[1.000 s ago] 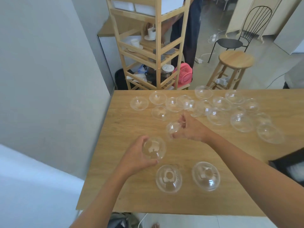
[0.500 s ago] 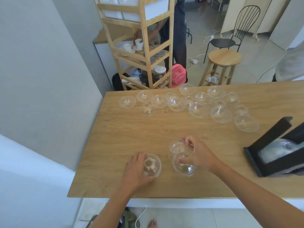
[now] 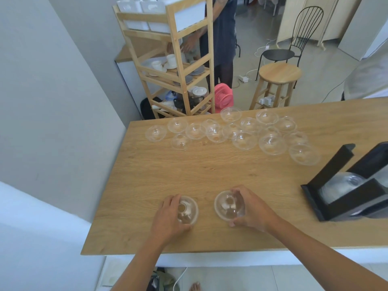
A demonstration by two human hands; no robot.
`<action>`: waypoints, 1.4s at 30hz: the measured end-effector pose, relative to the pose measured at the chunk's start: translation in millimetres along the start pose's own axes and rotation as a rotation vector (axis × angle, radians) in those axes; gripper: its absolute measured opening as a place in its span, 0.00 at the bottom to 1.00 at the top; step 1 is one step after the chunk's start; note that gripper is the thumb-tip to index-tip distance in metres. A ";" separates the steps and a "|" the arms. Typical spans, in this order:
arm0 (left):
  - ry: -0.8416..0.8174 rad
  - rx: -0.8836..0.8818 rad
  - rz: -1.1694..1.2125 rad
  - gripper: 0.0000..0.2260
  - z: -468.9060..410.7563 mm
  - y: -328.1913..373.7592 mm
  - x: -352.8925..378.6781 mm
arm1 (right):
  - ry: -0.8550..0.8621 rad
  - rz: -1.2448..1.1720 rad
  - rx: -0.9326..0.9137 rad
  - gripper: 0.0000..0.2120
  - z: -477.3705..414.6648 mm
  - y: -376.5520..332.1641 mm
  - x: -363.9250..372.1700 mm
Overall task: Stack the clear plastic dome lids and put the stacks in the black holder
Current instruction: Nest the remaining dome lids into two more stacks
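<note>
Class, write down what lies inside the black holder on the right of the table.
Inside the black holder lies a stack of clear dome lids. Its front wall covers the lower part, so their number cannot be told.

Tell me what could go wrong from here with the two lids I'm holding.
1. The left hand grips the left lid and the right hand grips the right lid, both close to the near edge of the table; a slip might send one to the floor.
2. The loose lids at the far side are crowded, some touching, so reaching in could knock neighbours off the back edge.
</note>
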State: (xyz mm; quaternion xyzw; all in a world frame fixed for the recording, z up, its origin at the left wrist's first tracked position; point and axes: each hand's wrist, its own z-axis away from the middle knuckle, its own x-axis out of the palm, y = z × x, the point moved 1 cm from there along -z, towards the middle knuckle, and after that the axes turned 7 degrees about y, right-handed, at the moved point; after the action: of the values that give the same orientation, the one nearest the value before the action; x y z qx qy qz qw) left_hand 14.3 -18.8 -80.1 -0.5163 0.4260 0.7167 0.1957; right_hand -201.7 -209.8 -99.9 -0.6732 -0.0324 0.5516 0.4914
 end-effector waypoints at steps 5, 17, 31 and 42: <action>-0.005 0.007 0.005 0.44 -0.1 1.5 -2.0 | -0.026 0.046 -0.061 0.53 -4.2 -4.2 -3.9; -0.015 -0.058 0.081 0.51 -19.7 -13.2 -39.5 | -0.021 0.121 -0.099 0.49 -25.6 -31.1 -15.8; 0.074 -0.077 0.064 0.44 -191.5 -107.9 -135.9 | 0.106 0.349 -0.045 0.35 -176.2 -128.8 -0.3; -0.113 0.038 -0.203 0.53 -312.5 -97.2 -137.7 | 0.038 0.567 -0.102 0.37 -276.8 -166.5 37.4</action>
State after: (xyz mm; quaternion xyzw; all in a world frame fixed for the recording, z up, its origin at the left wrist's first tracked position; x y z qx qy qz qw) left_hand 317.2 -196.3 -27.5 -0.5119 0.3734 0.7128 0.3008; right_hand 110.3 -275.4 -35.8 -0.6893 0.1387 0.6521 0.2837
